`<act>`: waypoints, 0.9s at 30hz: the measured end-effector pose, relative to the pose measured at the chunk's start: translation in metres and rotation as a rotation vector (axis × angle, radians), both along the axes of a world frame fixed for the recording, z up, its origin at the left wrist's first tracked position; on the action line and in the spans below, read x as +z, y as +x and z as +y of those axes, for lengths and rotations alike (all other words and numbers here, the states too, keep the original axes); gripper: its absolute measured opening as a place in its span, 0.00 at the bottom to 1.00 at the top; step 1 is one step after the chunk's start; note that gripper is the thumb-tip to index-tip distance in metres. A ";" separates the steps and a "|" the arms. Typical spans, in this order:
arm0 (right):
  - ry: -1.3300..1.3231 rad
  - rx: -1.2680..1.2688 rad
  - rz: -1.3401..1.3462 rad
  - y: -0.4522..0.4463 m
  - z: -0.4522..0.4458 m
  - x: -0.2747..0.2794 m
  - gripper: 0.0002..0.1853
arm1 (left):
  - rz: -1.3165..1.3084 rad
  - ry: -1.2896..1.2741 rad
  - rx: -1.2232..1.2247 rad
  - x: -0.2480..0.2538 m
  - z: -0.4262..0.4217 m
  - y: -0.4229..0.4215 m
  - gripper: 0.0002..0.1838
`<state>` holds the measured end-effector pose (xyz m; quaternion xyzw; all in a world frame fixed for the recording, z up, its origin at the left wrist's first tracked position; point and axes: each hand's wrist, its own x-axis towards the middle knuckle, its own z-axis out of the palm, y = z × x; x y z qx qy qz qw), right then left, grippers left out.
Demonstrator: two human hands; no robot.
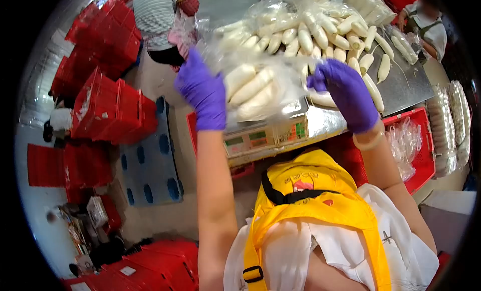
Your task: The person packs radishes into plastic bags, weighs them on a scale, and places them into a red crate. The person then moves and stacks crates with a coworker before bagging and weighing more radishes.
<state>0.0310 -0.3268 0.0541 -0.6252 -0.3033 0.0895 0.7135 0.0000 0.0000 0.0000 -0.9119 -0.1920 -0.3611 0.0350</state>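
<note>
Handling bag [286, 85] of radishes [253, 87] at scale [265, 138], contact unclear | left hand [204, 93] closed on film | right hand [348, 93] curled beside bag, grip indeterminable (blur) | risk: uneven pull could tear thin film, spilling radishes.

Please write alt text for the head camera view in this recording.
Purple-gloved left hand and right hand are raised on either side of a clear plastic bag of long white vegetables, over a scale. More white vegetables are heaped behind on a metal table; stacked red crates stand at picture left.
</note>
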 end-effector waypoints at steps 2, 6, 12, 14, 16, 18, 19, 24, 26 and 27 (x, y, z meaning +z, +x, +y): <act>-0.033 0.070 0.190 -0.028 -0.012 0.014 0.11 | -0.119 -0.090 -0.073 0.008 0.018 -0.005 0.18; -0.151 0.094 0.352 -0.035 -0.042 0.031 0.08 | -0.170 -0.653 -0.140 0.041 -0.008 -0.054 0.13; -0.557 -0.472 -0.570 -0.015 -0.025 0.018 0.14 | -0.119 -1.431 -0.535 0.076 -0.059 -0.071 0.10; -0.614 -0.598 -0.832 -0.016 -0.003 0.058 0.20 | -0.137 -1.457 -0.639 0.074 -0.064 -0.068 0.10; -0.538 -0.407 -0.891 -0.021 0.019 0.062 0.20 | -0.156 -1.464 -0.794 0.069 -0.065 -0.065 0.12; -0.514 -0.070 -0.870 -0.019 0.049 0.036 0.15 | -0.218 -1.550 -0.813 0.062 -0.063 -0.062 0.14; -0.536 0.060 -0.871 -0.010 0.067 0.003 0.13 | -0.283 -1.629 -0.840 0.061 -0.062 -0.060 0.15; -1.303 0.357 -0.586 0.054 0.090 -0.053 0.20 | -0.266 -1.675 -0.998 0.053 -0.041 -0.067 0.26; -1.447 0.246 -0.511 0.066 0.074 -0.097 0.26 | -0.246 -1.718 -1.009 0.047 -0.032 -0.072 0.27; -1.351 0.181 -0.444 0.067 0.061 -0.098 0.29 | -0.222 -1.749 -1.020 0.043 -0.030 -0.074 0.28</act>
